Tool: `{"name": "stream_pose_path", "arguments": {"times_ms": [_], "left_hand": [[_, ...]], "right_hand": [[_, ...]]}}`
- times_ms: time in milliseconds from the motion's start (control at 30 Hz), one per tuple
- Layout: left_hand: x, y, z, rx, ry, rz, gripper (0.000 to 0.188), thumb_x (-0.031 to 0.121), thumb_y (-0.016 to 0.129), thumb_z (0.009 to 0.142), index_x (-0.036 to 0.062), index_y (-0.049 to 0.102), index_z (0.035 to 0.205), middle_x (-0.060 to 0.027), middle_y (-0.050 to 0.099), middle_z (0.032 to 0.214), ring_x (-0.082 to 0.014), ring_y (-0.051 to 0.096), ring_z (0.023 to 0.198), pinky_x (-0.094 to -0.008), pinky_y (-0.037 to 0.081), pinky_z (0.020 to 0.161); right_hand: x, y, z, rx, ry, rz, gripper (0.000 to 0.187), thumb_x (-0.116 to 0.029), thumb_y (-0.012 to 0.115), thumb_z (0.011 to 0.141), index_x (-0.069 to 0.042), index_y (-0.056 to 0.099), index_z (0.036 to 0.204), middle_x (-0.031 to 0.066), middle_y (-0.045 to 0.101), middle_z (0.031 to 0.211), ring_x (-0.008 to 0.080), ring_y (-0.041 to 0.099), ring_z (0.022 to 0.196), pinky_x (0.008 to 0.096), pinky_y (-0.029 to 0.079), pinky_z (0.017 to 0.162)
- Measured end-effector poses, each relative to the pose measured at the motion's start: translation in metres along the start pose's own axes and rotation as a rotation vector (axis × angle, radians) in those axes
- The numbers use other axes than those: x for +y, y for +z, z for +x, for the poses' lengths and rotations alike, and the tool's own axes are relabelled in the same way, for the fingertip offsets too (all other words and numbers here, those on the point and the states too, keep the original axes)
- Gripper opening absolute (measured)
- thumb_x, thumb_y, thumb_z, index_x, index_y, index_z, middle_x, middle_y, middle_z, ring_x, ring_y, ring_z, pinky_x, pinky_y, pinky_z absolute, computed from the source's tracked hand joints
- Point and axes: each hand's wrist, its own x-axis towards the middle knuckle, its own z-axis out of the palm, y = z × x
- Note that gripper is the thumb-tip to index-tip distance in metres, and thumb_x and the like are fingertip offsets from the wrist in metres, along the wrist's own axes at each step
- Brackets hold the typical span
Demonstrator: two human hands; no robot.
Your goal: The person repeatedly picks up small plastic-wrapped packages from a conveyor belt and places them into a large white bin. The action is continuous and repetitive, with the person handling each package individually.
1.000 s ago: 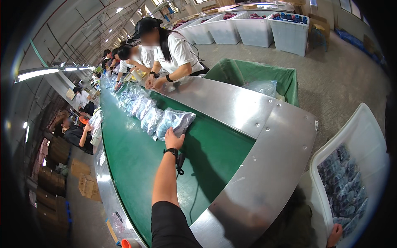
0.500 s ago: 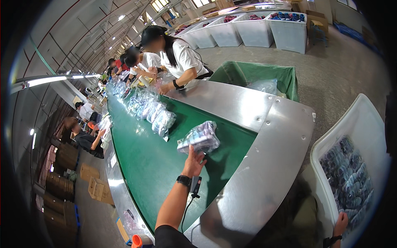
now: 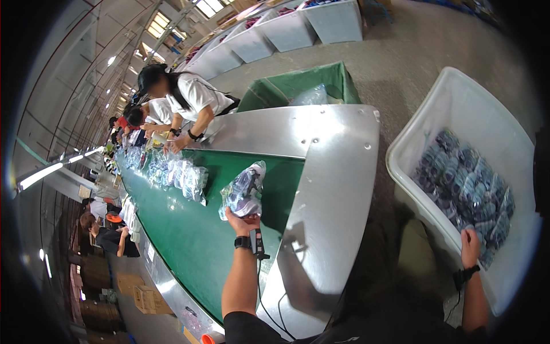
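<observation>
- left hand (image 3: pixel 240 221) is up over the green belt (image 3: pixel 189 241), fingers closed round the bottom of a clear bag (image 3: pixel 245 190); the bag is stuffed with dark bluish-grey stuff, can't make out what exactly; it's lifted clear of the belt, tilted, top end pointing away from the person
- there's a black wristband (image 3: pixel 245 242) on that arm with a cable hanging off it; forearm comes in from the lower edge
- right hand (image 3: pixel 471 247) is way off on the other side, down at the near rim of a big white bin (image 3: pixel 458 97); it rests on the pile of bags (image 3: pixel 467 186) in there, fingers curled over one; can't tell if it's really gripping or just touching; black band on that wrist too
- the bin sits on the concrete floor, right beside the shiny metal end plate (image 3: pixel 338 166) that wraps round the end of the belt
- further up the belt there's a row of more bags (image 3: pixel 180 175), lying flat, overlapping each other; well apart from the held one
- a person in a white shirt (image 3: pixel 197 94) leans in from the far side, hands on the belt edge near that row; more people line up behind
- green cloth bin (image 3: pixel 275 92) sits past the metal plate with a clear bag in it; grey tubs (image 3: pixel 289 28) stand in a row at the back
</observation>
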Motion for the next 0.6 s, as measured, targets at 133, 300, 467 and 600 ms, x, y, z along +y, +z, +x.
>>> {"name": "stream_pose_path", "arguments": {"times_ms": [133, 300, 467, 600], "left_hand": [[-0.018, -0.008, -0.082, -0.348, 0.045, 0.060, 0.070, 0.067, 0.050, 0.092, 0.0129, 0.056, 0.137, -0.0065, 0.063, 0.129, -0.0283, 0.061, 0.113, -0.0446, 0.052, 0.092], [-0.056, -0.007, -0.179, -0.608, -0.080, 0.175, 0.068, 0.062, 0.043, 0.099, 0.0131, 0.051, 0.145, -0.0089, 0.061, 0.139, -0.0325, 0.062, 0.120, -0.0482, 0.052, 0.100], [-0.121, -0.003, -0.253, -0.776, -0.240, 0.250, 0.062, 0.051, 0.045, 0.103, 0.0078, 0.048, 0.147, -0.0118, 0.058, 0.142, -0.0324, 0.058, 0.128, -0.0499, 0.046, 0.110], [-0.184, -0.002, -0.305, -0.848, -0.306, 0.517, 0.067, 0.051, 0.044, 0.103, 0.0055, 0.038, 0.153, -0.0141, 0.053, 0.148, -0.0323, 0.053, 0.134, -0.0491, 0.042, 0.114]], "right_hand": [[-0.025, -0.005, 0.008, -0.021, 0.013, 0.217, 0.024, -0.020, 0.063, 0.101, 0.003, 0.067, 0.107, 0.0076, 0.068, 0.095, 0.0151, 0.061, 0.087, 0.0289, 0.048, 0.079], [-0.102, -0.004, 0.007, -0.105, -0.133, 0.546, 0.019, -0.015, 0.062, 0.101, 0.001, 0.067, 0.112, 0.0043, 0.067, 0.102, 0.0127, 0.062, 0.097, 0.0280, 0.049, 0.087], [-0.189, -0.001, -0.009, -0.689, -0.026, 0.937, 0.038, -0.021, 0.060, 0.103, -0.002, 0.056, 0.136, 0.0060, 0.068, 0.113, 0.0122, 0.064, 0.103, 0.0291, 0.053, 0.088], [-0.234, 0.001, -0.048, -0.762, -0.287, 0.801, 0.071, -0.047, 0.065, 0.097, 0.001, 0.044, 0.145, 0.0215, 0.062, 0.129, 0.0285, 0.061, 0.120, 0.0394, 0.046, 0.104]]}}
